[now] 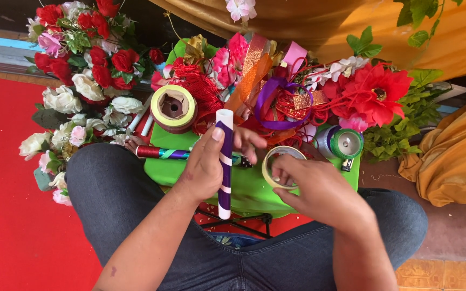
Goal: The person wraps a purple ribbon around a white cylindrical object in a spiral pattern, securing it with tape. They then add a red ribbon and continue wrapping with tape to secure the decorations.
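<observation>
We saw the fingers (218, 134) of the left hand (206, 164) clenched around a white tube (225, 161) held upright, thumb pressed near its top. Purple ribbon wound around the tube in a spiral, leaving white bands showing; its lower end hung below the hand, over the edge of the green tabletop (249, 191). The right hand (311, 186) gripped a roll of clear tape (279, 167) just beside the tube, fingers through and around its ring. That hand was blurred, so we could not tell whether any tape ran across to the tube.

Behind the left hand lay a second tube (163, 153) wrapped in red, green and purple foil, its far end hidden by the hand. A larger roll of yellow tape (173, 108) sat further back on the tabletop, and a green-capped can (343, 143) lay on its side to the right.

The tabletop's back edge was buried under a tangle of ribbons (268, 94) and red cord, too jumbled for us to separate. Red, white and pink artificial roses (87, 75) lay heaped to the left, a large red flower (376, 91) with green leaves to the right. The person's knees in dark jeans (114, 188) flanked the small tabletop. Red carpet (12, 215) covered the floor on the left; orange cloth (454, 156) was draped on the right, cut off by the frame.
</observation>
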